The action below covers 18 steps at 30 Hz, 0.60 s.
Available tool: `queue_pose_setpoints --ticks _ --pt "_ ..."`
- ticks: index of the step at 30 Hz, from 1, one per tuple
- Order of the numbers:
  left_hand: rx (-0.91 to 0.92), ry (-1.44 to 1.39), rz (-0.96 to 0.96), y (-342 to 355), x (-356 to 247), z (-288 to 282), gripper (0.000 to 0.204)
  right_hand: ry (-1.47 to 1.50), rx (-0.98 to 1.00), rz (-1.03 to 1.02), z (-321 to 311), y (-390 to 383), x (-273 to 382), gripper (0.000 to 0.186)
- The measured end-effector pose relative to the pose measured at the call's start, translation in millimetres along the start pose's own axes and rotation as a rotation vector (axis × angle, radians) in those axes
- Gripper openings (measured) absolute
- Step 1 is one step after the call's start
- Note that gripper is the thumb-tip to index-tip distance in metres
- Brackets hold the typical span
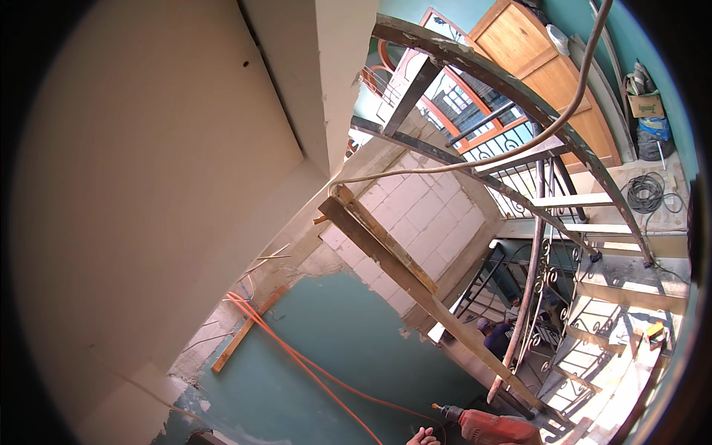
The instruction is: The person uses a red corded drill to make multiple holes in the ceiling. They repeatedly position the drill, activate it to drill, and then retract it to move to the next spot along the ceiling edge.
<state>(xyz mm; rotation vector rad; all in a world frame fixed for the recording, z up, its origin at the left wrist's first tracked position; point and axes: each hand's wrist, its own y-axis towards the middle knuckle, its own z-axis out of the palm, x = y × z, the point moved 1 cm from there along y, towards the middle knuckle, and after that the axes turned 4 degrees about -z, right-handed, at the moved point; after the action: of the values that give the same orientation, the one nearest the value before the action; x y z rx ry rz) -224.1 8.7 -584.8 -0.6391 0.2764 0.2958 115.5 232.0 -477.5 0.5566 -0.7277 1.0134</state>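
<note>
At the very bottom edge, only the fingertips of one hand (pixel 423 437) show. I take it for my left hand, and I cannot see whether it holds anything. Right beside the fingertips is a red power drill (pixel 489 428), its dark chuck pointing left toward a teal wall (pixel 326 326). The drill's grip and whatever holds it lie below the picture's edge. My right hand is not visible. An orange cable (pixel 297 357) runs down the teal wall toward the drill.
A long wooden beam (pixel 393 261) slants from the pale ceiling corner down to the lower right. A curved rusty steel stair frame (pixel 519 95), a hose (pixel 519 150) and ornate railings fill the right side. Another person in a cap (pixel 493 334) is below. A wooden door (pixel 549 67) and a coiled cable (pixel 645 193) are at the far right.
</note>
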Motion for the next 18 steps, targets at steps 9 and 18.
queue_pose_setpoints --ticks 9,18 --pt "-0.018 0.116 0.115 -1 6 80 0.031 0.057 -0.022 -0.042 -38 -1 10 0.066" --pt "-0.103 0.131 0.155 -1 25 101 0.03 0.105 -0.051 -0.047 -51 -1 17 0.066"
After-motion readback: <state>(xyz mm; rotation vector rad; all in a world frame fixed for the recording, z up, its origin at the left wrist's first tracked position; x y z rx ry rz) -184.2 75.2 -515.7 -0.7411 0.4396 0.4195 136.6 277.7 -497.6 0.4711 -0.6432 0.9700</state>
